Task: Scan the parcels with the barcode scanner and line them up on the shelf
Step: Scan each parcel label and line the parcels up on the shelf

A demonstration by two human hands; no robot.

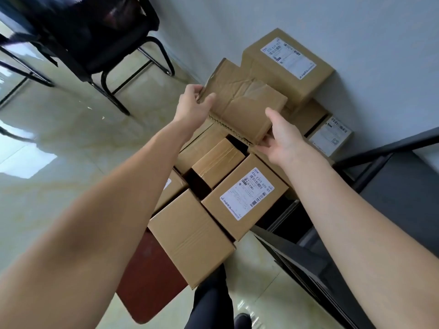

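A crumpled, taped cardboard parcel [242, 100] is held above a pile of brown parcels on the floor by the wall. My left hand [193, 104] grips its far left corner, thumb on top. My right hand [283, 136] holds its near right corner, thumb on top and fingers underneath. Below lie a labelled parcel [244, 195], a plain one [190, 236] and a small taped one [217, 161]. Against the wall sits a larger labelled parcel [287, 65], with another labelled one [329, 136] to its right. No barcode scanner is in view.
A dark metal shelf frame [380, 186] stands at the right, close to the pile. A black chair [95, 39] is at the upper left on the glossy tiled floor [59, 138]. A reddish-brown board [149, 279] lies under the near parcels. My leg and shoe [213, 302] are at the bottom.
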